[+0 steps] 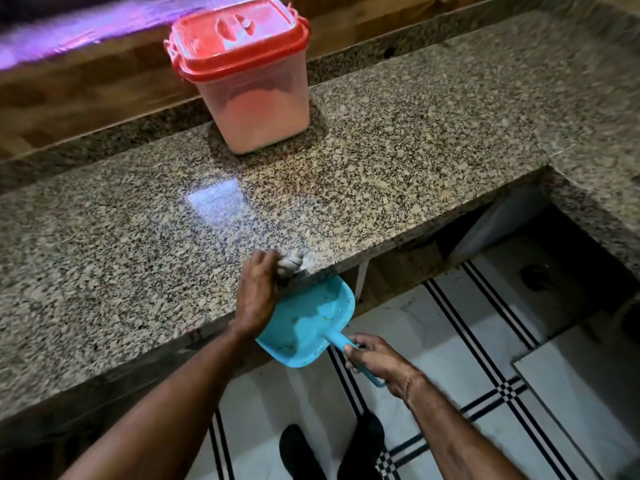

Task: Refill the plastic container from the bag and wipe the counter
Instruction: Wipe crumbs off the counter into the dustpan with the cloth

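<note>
Pressing crumpled cloth on speckled granite counter above dustpan.

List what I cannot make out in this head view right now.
Pale crumpled cloth: mostly hidden under the left hand, head view.
Blue plastic dustpan: front lip hidden beneath the speckled granite counter edge; handle partly covered by the right hand.
Purple streak, top left: motion-blurred, unidentifiable.
The bag: outside the frame.

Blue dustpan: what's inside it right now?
A few pale crumbs and specks lie scattered in the blue dustpan. Its front lip sits under the granite counter edge, and the left hand covers its left side, so those parts are hidden.
</note>
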Available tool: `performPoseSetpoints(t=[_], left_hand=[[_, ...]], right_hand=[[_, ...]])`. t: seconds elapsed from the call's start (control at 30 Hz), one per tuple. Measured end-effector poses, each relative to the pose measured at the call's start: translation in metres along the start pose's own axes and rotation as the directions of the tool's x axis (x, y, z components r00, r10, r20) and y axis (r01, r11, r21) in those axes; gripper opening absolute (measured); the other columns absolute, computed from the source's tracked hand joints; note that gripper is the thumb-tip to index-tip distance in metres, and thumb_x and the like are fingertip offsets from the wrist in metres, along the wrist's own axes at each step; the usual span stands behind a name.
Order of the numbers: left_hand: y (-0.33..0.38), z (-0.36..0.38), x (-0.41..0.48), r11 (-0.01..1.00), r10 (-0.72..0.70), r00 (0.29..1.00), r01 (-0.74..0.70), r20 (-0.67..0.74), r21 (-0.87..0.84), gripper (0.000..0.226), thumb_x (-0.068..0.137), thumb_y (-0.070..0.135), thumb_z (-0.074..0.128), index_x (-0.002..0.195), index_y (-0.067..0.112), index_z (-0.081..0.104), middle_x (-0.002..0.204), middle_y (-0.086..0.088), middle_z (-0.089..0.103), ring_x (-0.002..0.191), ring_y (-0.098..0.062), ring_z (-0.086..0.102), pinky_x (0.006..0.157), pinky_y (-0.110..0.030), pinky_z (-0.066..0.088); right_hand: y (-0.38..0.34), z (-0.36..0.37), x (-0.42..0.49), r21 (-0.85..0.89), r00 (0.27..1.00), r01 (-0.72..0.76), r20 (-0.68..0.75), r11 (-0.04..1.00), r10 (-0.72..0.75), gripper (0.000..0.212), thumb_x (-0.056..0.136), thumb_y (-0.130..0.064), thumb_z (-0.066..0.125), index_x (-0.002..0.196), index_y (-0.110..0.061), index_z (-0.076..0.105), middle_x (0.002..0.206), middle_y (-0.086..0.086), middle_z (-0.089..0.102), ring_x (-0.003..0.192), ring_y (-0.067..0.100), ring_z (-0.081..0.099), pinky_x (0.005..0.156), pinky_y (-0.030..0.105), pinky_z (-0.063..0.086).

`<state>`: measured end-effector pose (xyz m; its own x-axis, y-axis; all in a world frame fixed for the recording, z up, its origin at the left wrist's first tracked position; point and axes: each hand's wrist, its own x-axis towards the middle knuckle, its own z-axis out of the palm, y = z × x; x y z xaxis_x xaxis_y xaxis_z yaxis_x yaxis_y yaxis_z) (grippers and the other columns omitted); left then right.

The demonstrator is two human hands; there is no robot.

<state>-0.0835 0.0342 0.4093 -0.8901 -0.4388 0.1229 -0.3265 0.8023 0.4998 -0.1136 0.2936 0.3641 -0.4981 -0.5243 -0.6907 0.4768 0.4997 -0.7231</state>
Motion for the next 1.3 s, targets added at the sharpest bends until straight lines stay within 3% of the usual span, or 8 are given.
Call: performPoseSetpoints(t=[0.17,0.27,0.5,0.7,1.0,1.07,1.2,1.3], left_hand=[[-0.005,0.019,0.013,0.967,-0.248,0.965,0.252,-0.084,0.039,0.014,0.104,0.030,0.050,0.102,0.016,0.054,0.092,-0.001,0.054,0.081,-0.022,0.053,0.058,-0.025,0.030],[0.022,0.033,0.014,0.985,-0.174,0.984,0.175,-0.047,0.008,0.015,0.105,0.029,0.050,0.102,0.017,0.058,0.093,0.004,0.054,0.080,-0.016,0.051,0.059,-0.019,0.029],[0.015,0.023,0.039,0.995,0.103,0.971,-0.104,0.214,-0.005,0.019,0.104,0.020,0.054,0.106,0.006,0.066,0.098,-0.010,0.066,0.087,-0.028,0.063,0.078,-0.043,0.056],[0.019,0.020,0.070,0.977,-0.063,0.902,-0.031,0.426,0.210,0.019,0.102,0.025,0.057,0.106,0.008,0.066,0.100,-0.012,0.069,0.079,-0.019,0.056,0.062,-0.025,0.039],[0.030,0.033,-0.037,0.963,0.084,0.951,-0.154,0.297,0.219,0.007,0.098,0.022,0.058,0.095,0.017,0.055,0.101,-0.003,0.059,0.091,-0.022,0.052,0.071,-0.038,0.051],[0.031,0.019,-0.033,0.990,0.080,0.979,-0.100,0.188,0.096,0.008,0.099,0.019,0.056,0.093,0.017,0.053,0.094,-0.001,0.054,0.083,-0.016,0.048,0.063,-0.028,0.044],[0.013,-0.008,-0.010,0.987,-0.156,0.986,0.158,-0.050,0.025,0.004,0.101,0.016,0.051,0.099,0.015,0.054,0.096,-0.001,0.052,0.081,-0.012,0.045,0.058,-0.019,0.028],[-0.003,-0.004,-0.004,0.928,-0.372,0.924,0.371,-0.094,-0.023,0.032,0.109,0.030,0.032,0.093,0.012,0.054,0.094,-0.007,0.057,0.076,-0.017,0.046,0.055,-0.022,0.025]], right_hand=[[0.003,-0.001,-0.002,-0.003,1.000,0.013,0.018,1.000,-0.013,0.019,0.102,-0.020,0.058,0.117,-0.013,0.068,0.085,-0.003,0.065,0.074,0.006,0.062,0.073,0.025,0.052],[0.010,0.002,-0.003,0.029,1.000,0.000,0.023,1.000,-0.001,0.013,0.101,-0.019,0.059,0.109,-0.016,0.069,0.086,-0.003,0.064,0.073,0.006,0.061,0.073,0.026,0.051],[0.015,0.000,-0.007,0.016,0.999,-0.029,0.013,0.999,0.029,0.012,0.102,-0.021,0.059,0.110,-0.016,0.067,0.088,-0.005,0.064,0.072,0.005,0.061,0.071,0.022,0.051],[0.007,-0.001,-0.019,-0.023,0.999,-0.037,0.012,0.999,0.038,0.017,0.103,-0.022,0.057,0.114,-0.013,0.065,0.086,-0.003,0.062,0.070,0.003,0.059,0.064,0.014,0.051],[-0.005,-0.003,-0.030,-0.051,1.000,-0.025,-0.007,0.998,0.025,0.026,0.104,-0.022,0.054,0.123,-0.008,0.064,0.087,-0.003,0.061,0.069,0.002,0.057,0.061,0.011,0.049],[-0.005,-0.004,-0.031,-0.060,1.000,-0.029,-0.009,0.998,0.028,0.025,0.104,-0.024,0.054,0.121,-0.009,0.065,0.085,-0.002,0.062,0.069,0.002,0.057,0.062,0.012,0.048],[0.002,-0.003,-0.031,-0.066,1.000,-0.030,-0.007,0.997,0.030,0.027,0.103,-0.026,0.055,0.124,-0.012,0.065,0.084,-0.002,0.064,0.069,0.003,0.058,0.066,0.015,0.050],[0.005,-0.004,-0.028,-0.047,1.000,-0.012,-0.001,0.999,0.012,0.024,0.103,-0.026,0.056,0.122,-0.014,0.065,0.082,-0.004,0.065,0.065,-0.001,0.058,0.064,0.013,0.049]])
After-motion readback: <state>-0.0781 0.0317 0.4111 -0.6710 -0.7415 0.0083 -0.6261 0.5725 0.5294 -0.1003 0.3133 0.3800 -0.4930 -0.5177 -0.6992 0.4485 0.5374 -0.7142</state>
